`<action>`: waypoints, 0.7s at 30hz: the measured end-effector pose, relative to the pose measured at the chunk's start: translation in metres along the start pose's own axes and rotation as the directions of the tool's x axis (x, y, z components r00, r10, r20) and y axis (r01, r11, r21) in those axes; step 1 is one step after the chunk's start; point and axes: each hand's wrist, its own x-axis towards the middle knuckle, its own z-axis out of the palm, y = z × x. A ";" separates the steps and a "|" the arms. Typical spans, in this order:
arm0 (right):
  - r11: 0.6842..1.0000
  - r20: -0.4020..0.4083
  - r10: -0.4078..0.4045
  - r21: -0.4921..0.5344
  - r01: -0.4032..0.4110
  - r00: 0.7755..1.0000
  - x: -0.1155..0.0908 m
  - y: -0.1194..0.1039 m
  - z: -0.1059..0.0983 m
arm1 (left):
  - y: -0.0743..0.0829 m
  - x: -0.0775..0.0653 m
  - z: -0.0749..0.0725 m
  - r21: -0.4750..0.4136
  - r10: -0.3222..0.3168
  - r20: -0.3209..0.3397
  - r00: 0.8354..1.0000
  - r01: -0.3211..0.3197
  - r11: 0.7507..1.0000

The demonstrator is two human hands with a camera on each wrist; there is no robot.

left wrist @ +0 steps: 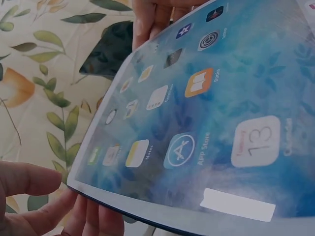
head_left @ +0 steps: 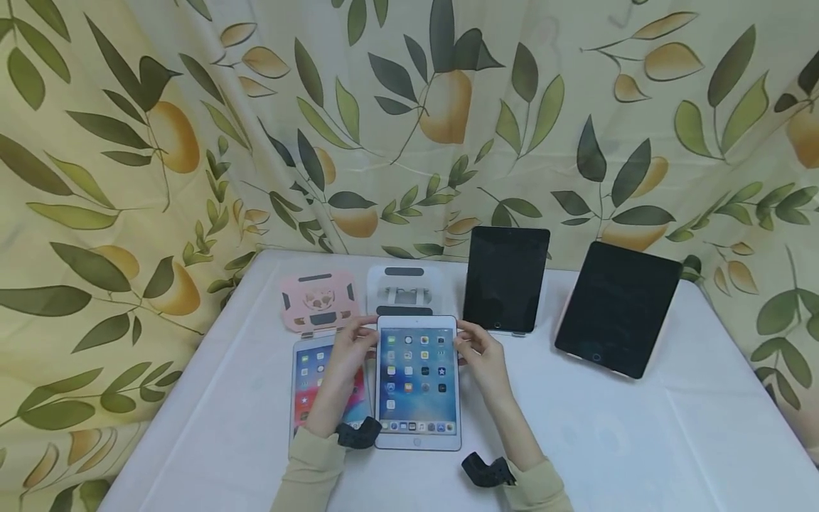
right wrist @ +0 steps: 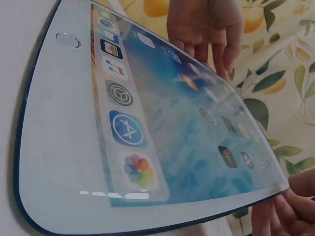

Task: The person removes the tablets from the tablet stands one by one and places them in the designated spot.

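A white tablet with its home screen lit is held by its upper side edges between both hands, close over the white table. My left hand grips its upper left edge; in the left wrist view the thumb lies at the corner and the fingers reach under the rim. On the opposite edge, my right hand grips it the same way, with its fingers beneath the rim in the right wrist view. Just behind the tablet's top lies a white tablet stand, its lower part hidden.
A second lit tablet lies to the left, partly covered by the left forearm, below a pink stand. Two dark-screened tablets lean at the right, one upright and one tilted. A leaf-patterned curtain hangs behind the table.
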 end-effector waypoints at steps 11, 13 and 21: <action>0.995 -0.008 0.081 -0.062 -0.081 0.997 0.004 0.009 0.010 | -0.008 0.007 0.003 0.084 -0.060 0.012 0.998 0.059 0.995; 0.994 -0.014 0.093 -0.061 -0.094 0.996 0.004 0.010 0.012 | -0.010 0.008 0.003 0.104 -0.056 0.015 0.998 0.054 0.993; 0.994 0.018 0.072 -0.083 -0.070 0.997 0.004 0.012 0.016 | -0.014 0.008 0.002 0.131 -0.061 0.027 0.998 0.057 0.990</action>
